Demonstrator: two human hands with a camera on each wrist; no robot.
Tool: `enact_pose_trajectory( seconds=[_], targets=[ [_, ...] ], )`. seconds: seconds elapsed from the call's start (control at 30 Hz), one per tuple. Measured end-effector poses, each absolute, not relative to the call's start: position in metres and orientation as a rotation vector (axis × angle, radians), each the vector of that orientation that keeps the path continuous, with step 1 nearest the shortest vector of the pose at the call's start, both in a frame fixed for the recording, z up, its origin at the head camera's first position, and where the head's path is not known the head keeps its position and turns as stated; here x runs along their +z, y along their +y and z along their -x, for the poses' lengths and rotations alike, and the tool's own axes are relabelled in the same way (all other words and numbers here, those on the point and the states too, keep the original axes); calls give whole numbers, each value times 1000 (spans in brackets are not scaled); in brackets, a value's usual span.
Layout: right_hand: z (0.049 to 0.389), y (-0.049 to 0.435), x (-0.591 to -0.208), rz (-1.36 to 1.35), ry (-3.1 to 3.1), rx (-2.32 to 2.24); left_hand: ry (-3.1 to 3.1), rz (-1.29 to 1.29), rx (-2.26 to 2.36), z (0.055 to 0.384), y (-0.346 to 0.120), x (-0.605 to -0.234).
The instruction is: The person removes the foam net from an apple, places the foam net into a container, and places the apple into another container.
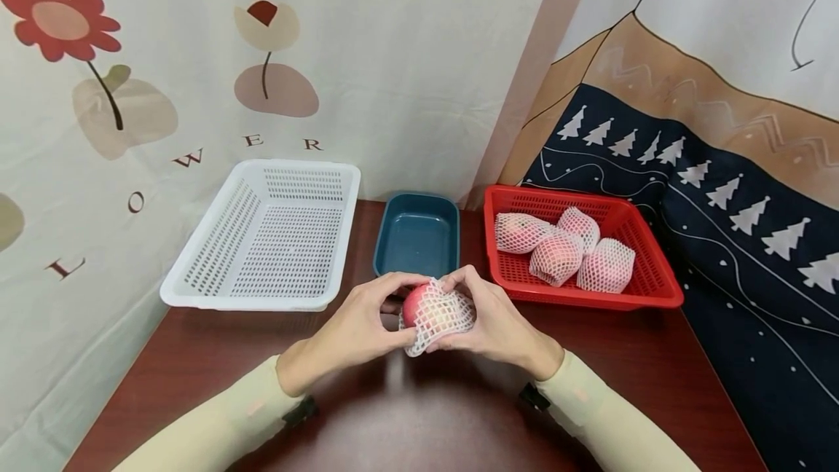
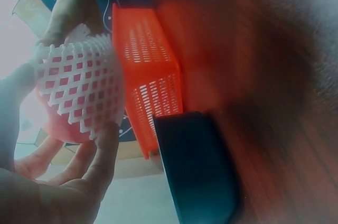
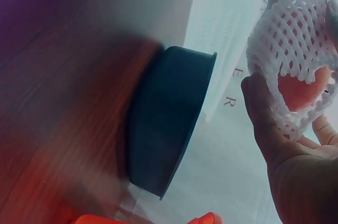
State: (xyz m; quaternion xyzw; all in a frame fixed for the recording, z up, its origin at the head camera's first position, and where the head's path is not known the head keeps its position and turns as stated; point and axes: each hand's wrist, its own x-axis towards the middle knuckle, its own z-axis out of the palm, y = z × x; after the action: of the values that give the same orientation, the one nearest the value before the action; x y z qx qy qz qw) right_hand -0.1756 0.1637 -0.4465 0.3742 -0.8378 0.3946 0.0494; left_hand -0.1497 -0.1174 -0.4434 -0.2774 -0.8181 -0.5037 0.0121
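Observation:
Both hands hold one red apple (image 1: 411, 306) partly covered by a white foam net sleeve (image 1: 443, 317), above the table. My left hand (image 1: 357, 323) grips the bare left side, thumb at the near edge of the sleeve and fingers at the far side. On the right, my right hand (image 1: 491, 319) pinches the netted side between fingers and thumb. In the left wrist view, bare red skin of the apple (image 2: 66, 129) shows below the net's edge. The right wrist view shows the sleeve (image 3: 290, 34) with a gap where the apple (image 3: 303, 89) is exposed.
A white perforated basket (image 1: 172, 290) stands at the left with nothing in it. Behind the hands is a small dark blue bin (image 1: 419, 202). At the right, a red basket (image 1: 655, 268) holds several net-wrapped apples (image 1: 556, 257). Printed curtains (image 1: 406, 57) hang behind the table (image 1: 393, 421).

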Motion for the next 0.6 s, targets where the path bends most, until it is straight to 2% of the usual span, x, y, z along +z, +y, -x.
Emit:
enact_pose_trajectory(
  seconds=[0.6],
  targets=[
    [195,167,-430,-1135,-2557,1285,-2541,865,-1531,169,-111,-430]
  ],
)
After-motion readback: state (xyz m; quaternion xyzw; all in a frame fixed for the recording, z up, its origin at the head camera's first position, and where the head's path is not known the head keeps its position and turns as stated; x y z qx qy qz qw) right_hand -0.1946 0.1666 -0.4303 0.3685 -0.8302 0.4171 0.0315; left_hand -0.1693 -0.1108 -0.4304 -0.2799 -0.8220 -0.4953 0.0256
